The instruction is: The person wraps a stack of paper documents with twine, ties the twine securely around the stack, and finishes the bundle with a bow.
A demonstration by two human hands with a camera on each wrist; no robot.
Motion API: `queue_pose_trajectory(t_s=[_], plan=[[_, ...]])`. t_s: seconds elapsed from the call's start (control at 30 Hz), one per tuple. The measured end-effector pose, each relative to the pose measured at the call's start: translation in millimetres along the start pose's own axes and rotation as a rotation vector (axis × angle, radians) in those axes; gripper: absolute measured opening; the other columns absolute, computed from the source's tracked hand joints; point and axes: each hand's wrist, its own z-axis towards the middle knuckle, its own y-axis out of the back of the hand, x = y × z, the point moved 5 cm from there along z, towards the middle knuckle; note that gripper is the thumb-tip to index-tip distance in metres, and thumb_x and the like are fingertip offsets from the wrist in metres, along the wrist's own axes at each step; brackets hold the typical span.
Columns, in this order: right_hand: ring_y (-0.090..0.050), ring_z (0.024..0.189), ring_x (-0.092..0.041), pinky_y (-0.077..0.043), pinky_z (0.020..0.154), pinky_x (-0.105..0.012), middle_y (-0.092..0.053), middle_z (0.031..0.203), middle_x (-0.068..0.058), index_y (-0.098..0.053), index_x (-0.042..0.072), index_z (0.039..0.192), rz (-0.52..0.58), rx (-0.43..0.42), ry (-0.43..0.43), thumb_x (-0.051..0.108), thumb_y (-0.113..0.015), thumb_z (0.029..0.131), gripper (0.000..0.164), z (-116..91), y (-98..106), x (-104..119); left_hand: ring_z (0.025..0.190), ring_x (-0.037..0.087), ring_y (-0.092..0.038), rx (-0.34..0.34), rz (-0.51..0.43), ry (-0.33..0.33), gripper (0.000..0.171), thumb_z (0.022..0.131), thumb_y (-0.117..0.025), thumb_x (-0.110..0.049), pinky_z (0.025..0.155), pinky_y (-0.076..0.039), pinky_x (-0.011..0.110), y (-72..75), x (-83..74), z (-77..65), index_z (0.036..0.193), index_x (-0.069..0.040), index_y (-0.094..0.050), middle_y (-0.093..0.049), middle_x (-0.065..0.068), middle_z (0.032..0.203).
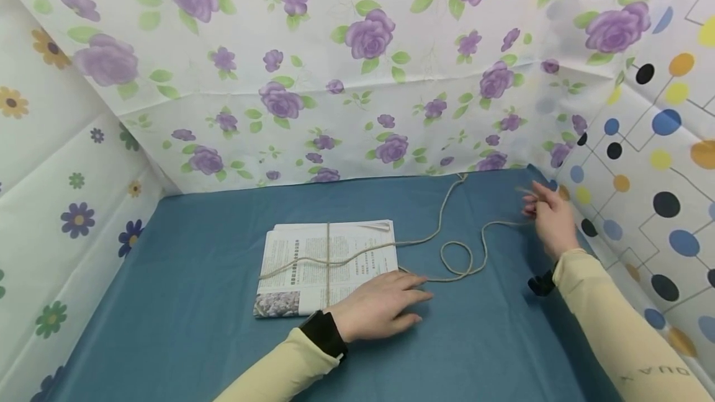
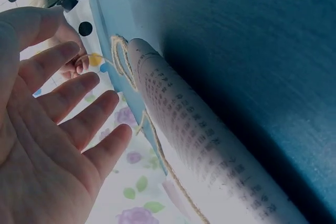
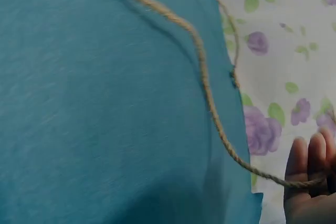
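A folded stack of newspapers (image 1: 357, 272) lies on the blue cloth, with a twine (image 1: 328, 265) running down across its middle and another strand crossing it sideways. My left hand (image 1: 382, 306) is over the stack's lower right corner, its fingers spread and holding nothing. In the left wrist view, the fingers (image 2: 84, 98) are apart from the rolled-looking edge of the newspapers (image 2: 194, 135). Off to the right, my right hand (image 1: 553, 219) pinches one strand of the twine (image 3: 257, 171), whose short end sticks out past the fingers. Part of the right hand is cut off in its wrist view.
Right of the stack, the twine makes a small loop (image 1: 457, 259) on the blue cloth (image 1: 184, 303). Its other end (image 1: 462, 177) reaches the flowered back wall (image 1: 335, 85). Patterned sheets stand at left and right (image 1: 665, 203), the right one close beside the right hand.
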Motion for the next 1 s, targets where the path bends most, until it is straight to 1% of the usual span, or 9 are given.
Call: queue_pose_trajectory(t_s=[0.1,0.23,0.3,0.37,0.5,0.57,0.63,0.83,1.0], plan=[[-0.063,0.098,-0.006,-0.053,0.082,-0.016,-0.057,0.133,-0.029,-0.021,0.001,0.161,-0.08,0.042,0.099,0.009,-0.036,0.111,0.053,-3,-8,2,0.136,0.018,-0.052,-0.014,-0.022,0.054,0.04,0.105,-0.061,-0.033,0.113,-0.04,0.033,3.2,4.7,-1.0,0.141,-0.017,-0.063,-0.054,0.006,0.149],[-0.066,0.102,-0.015,-0.053,0.08,-0.015,-0.062,0.129,-0.03,-0.034,-0.003,0.151,-0.136,0.081,0.184,0.015,-0.045,0.111,0.045,-8,-21,11,0.128,0.015,-0.059,-0.052,-0.1,0.187,0.034,0.106,-0.059,-0.03,0.105,-0.048,0.034,13.6,19.5,-2.3,0.137,-0.017,-0.067,-0.062,0.002,0.141],[-0.066,0.103,-0.023,-0.053,0.079,-0.015,-0.065,0.125,-0.028,-0.041,-0.004,0.142,-0.144,0.106,0.215,0.017,-0.047,0.111,0.038,-13,-30,20,0.122,0.015,-0.063,-0.091,-0.156,0.26,0.031,0.106,-0.058,-0.027,0.099,-0.051,0.035,21.3,29.6,-4.3,0.133,-0.017,-0.07,-0.066,-0.001,0.134],[-0.065,0.101,-0.025,-0.053,0.078,-0.016,-0.066,0.121,-0.027,-0.044,-0.004,0.134,-0.156,0.144,0.247,0.016,-0.046,0.111,0.031,-19,-40,32,0.113,0.013,-0.066,-0.145,-0.21,0.331,0.028,0.107,-0.058,-0.026,0.09,-0.055,0.033,30.6,39.6,-7.1,0.13,-0.018,-0.072,-0.069,-0.003,0.127],[-0.065,0.095,-0.016,-0.053,0.074,-0.021,-0.068,0.115,-0.024,-0.045,-0.003,0.124,-0.17,0.256,0.318,0.01,-0.045,0.111,0.019,-37,-68,58,0.095,0.01,-0.066,-0.26,-0.301,0.435,0.026,0.107,-0.057,-0.026,0.075,-0.053,0.03,49.9,53.9,-11.5,0.126,-0.021,-0.074,-0.071,-0.005,0.122],[-0.065,0.094,-0.011,-0.053,0.074,-0.025,-0.07,0.113,-0.021,-0.046,-0.001,0.121,-0.162,0.323,0.337,0.009,-0.045,0.111,0.015,-47,-85,70,0.092,0.009,-0.065,-0.304,-0.32,0.456,0.025,0.107,-0.058,-0.028,0.074,-0.052,0.029,58.0,57.6,-10.6,0.126,-0.021,-0.074,-0.071,-0.005,0.119],[-0.065,0.094,-0.013,-0.055,0.075,-0.03,-0.07,0.11,-0.017,-0.046,0.001,0.117,-0.154,0.388,0.358,0.009,-0.046,0.11,0.01,-57,-103,81,0.094,0.009,-0.065,-0.329,-0.333,0.461,0.026,0.107,-0.059,-0.029,0.077,-0.053,0.029,63.5,58.8,-7.9,0.127,-0.02,-0.073,-0.071,-0.005,0.116],[-0.065,0.093,-0.025,-0.054,0.074,-0.034,-0.069,0.106,-0.011,-0.048,0.006,0.11,-0.11,0.562,0.421,0.004,-0.046,0.11,0.003,-84,-151,106,0.095,0.011,-0.067,-0.323,-0.337,0.458,0.03,0.105,-0.061,-0.033,0.074,-0.054,0.029,64.9,58.4,3.5,0.13,-0.019,-0.071,-0.071,-0.004,0.112],[-0.064,0.089,-0.017,-0.055,0.075,-0.035,-0.066,0.106,-0.008,-0.049,0.008,0.112,-0.097,0.647,0.463,0.004,-0.048,0.109,0.005,-97,-172,117,0.083,0.009,-0.064,-0.329,-0.304,0.466,0.018,0.105,-0.063,-0.03,0.068,-0.052,0.028,64.1,60.9,3.3,0.113,-0.02,-0.076,-0.07,-0.005,0.102]])
